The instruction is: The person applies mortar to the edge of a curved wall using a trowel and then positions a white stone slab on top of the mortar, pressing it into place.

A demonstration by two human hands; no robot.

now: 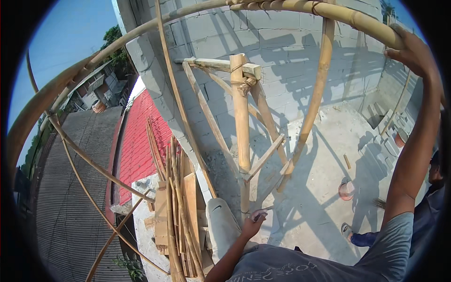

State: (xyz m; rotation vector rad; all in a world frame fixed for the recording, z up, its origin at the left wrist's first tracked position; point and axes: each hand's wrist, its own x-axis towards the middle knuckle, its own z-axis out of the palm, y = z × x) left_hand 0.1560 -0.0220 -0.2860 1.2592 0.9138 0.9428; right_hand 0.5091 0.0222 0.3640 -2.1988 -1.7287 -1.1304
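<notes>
High on the right, my right hand [413, 52] is closed around the end of a thick bamboo pole [359, 19]. That pole runs left overhead and is lashed to a thinner bamboo pole [188, 11]. Low in the middle, my left hand [253, 224] is closed around something small and dark that I cannot make out. It is beside the lower end of an upright bamboo post [240, 127]. A cord lashing [245, 85] binds the post's top to a short wooden beam [216, 65].
A curved bamboo upright [317, 94] stands before the grey block wall [277, 42]. Loose bamboo sticks [174, 207] are piled at lower left, near a red roof [143, 136] and a dark corrugated roof [75, 188] below. On the floor are a bucket [346, 189] and a person's foot [346, 231].
</notes>
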